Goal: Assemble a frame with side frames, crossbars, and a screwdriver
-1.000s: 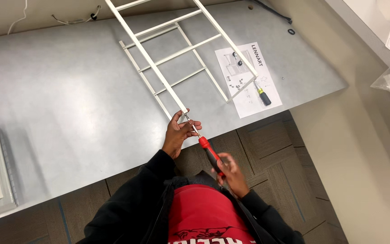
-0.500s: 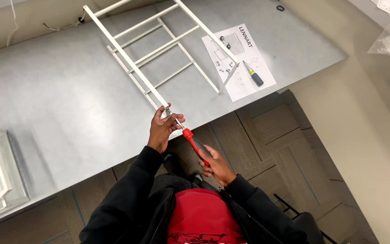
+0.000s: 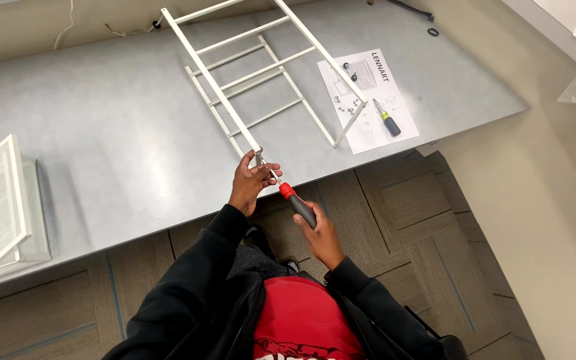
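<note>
White ladder-like metal frame (image 3: 248,87) flat on grey tabletop (image 3: 101,147), near end at the edge pinched in left hand (image 3: 251,183), right hand (image 3: 321,237) closed on red-and-grey screwdriver (image 3: 296,202) (tip at that end, as half a second earlier, so driving continues).

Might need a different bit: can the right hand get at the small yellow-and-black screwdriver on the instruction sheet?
Probably not yet: the right hand grips the red-and-grey screwdriver, and the small screwdriver lies apart across the table.

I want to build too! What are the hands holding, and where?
Right hand grips the screwdriver by its handle; left hand pinches the white frame's near end.
</note>
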